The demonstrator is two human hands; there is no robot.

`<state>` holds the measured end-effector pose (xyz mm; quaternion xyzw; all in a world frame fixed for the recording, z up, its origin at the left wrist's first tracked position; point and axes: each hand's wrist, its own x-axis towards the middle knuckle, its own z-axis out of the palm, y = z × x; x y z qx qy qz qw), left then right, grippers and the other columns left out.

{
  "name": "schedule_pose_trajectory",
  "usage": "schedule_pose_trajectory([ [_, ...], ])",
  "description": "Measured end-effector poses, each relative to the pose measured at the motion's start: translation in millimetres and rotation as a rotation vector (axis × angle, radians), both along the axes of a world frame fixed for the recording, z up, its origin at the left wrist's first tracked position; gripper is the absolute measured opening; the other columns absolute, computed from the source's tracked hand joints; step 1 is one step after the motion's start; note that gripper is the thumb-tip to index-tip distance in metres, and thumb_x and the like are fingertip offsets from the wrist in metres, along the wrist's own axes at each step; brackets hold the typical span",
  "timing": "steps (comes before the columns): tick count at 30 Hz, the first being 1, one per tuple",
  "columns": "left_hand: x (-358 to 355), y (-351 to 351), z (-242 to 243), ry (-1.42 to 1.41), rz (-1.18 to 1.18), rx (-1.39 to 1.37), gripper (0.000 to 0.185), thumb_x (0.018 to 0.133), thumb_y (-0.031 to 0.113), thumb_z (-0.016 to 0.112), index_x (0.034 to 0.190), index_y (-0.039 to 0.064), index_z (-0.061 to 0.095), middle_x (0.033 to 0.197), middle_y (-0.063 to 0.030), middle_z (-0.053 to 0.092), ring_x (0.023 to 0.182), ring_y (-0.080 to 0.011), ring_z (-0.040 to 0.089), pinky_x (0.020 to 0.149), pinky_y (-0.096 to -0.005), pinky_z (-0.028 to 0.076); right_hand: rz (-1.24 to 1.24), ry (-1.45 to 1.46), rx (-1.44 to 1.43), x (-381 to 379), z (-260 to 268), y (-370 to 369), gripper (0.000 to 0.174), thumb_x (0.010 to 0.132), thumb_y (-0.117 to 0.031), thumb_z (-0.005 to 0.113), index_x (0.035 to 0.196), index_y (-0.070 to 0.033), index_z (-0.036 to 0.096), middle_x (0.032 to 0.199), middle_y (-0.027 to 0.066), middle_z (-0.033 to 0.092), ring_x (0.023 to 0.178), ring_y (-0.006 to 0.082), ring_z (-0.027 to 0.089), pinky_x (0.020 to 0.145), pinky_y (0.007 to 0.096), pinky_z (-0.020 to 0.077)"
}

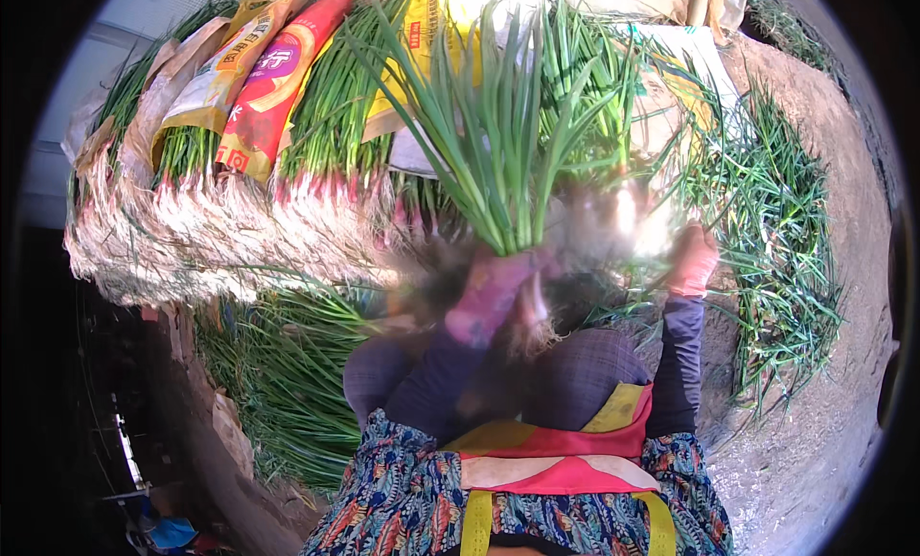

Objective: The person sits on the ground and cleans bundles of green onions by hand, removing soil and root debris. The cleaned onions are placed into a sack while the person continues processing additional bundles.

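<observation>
My left hand (491,297), in a pink patterned glove, grips a bunch of scallions (507,175) near its base. The green leaves fan out away from me, and the pale bulbs with stringy roots hang below the fist, above my lap. Off to the right, my right hand (694,261), in a salmon-coloured glove, is at the near edge of a heap of loose green leaves (780,232). Blur and the angle hide whether its curled fingers hold any of them.
Rows of scallions (338,139) lie at the far left, roots towards me, partly covered by a red printed bag (277,89) and a yellow bag (424,53). More scallions (302,383) are piled by my left knee. Bare ground (805,441) shows at right.
</observation>
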<state>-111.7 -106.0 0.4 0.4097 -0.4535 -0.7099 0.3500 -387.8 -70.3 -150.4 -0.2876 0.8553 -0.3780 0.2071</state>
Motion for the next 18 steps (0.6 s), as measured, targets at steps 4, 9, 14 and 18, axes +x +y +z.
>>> schedule_pose_trajectory([
  [4,16,-30,4,0.240,0.123,0.222,0.018,0.080,0.012,0.058,0.097,0.004,0.053,0.077,-0.0043,0.057,0.071,-0.0145,0.059,0.055,-0.0301,0.053,0.722,0.363,0.491,-76,-19,44,0.035,0.084,-0.032,0.046,0.093,0.000,0.058,0.089,0.0153,0.061,0.076,0.0243,0.059,0.067,0.0351,0.0469],
  [9,5,-30,-34,0.100,0.146,0.310,0.018,0.082,0.015,0.057,0.095,0.004,0.053,0.076,-0.0031,0.054,0.065,-0.0137,0.056,0.051,-0.0264,0.046,0.534,0.212,0.158,-34,19,-8,0.037,0.078,-0.037,0.051,0.091,-0.004,0.058,0.081,0.0195,0.060,0.079,0.0345,0.056,0.068,0.0400,0.0425],
  [14,7,-12,-48,0.303,0.078,0.355,0.025,0.081,0.021,0.055,0.097,0.003,0.050,0.070,-0.0033,0.053,0.063,-0.0164,0.054,0.048,-0.0280,0.044,0.673,0.213,0.311,30,70,-67,0.039,0.078,-0.033,0.052,0.090,0.003,0.057,0.074,0.0211,0.060,0.077,0.0298,0.060,0.066,0.0377,0.0456],
  [18,16,-15,-43,0.267,0.035,0.357,0.031,0.078,0.025,0.056,0.097,0.001,0.049,0.064,-0.0045,0.052,0.055,-0.0167,0.052,0.046,-0.0297,0.044,0.211,-0.896,-0.631,16,71,-44,0.020,0.082,-0.019,0.054,0.090,-0.002,0.060,0.068,0.0063,0.060,0.064,0.0109,0.058,0.052,0.0247,0.0448],
])
